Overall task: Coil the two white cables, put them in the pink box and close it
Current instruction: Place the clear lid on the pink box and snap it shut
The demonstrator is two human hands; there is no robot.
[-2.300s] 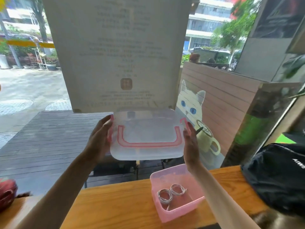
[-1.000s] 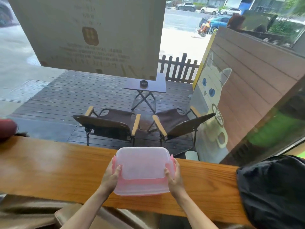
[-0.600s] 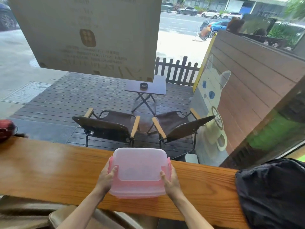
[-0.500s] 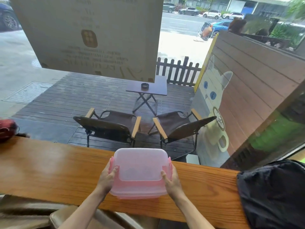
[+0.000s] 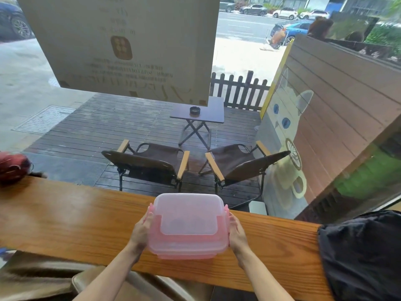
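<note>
Box [image 5: 188, 246], pink and translucent, is seen resting on the wooden counter [image 5: 65, 222] near its front edge, roughly midway along the visible span. The frosted lid [image 5: 188, 213] is seated on top of it, its front flap folded down over the near wall, and pink side clips are visible at both upper corners. A dim grey shape is made out through the lid; the white cables cannot be identified with certainty. The left hand [image 5: 142, 230] is pressed against the left wall of the box, fingers reaching up to the clip at that side; they appear fairly straight, though whether the clip is gripped cannot be told. The right hand [image 5: 237, 232] is laid against the right wall in the same manner, fingers extended toward the right clip, nothing being visibly enclosed. A black bag [image 5: 364, 253] is noted at the right end of the counter, well apart from the box, and a red object [image 5: 13, 167] lies at the far left end. Beyond the glass, two folding chairs [image 5: 152, 164] and a small table [image 5: 198, 112] are observed on a dark deck, with a cat picture [image 5: 286, 131] to the right.
</note>
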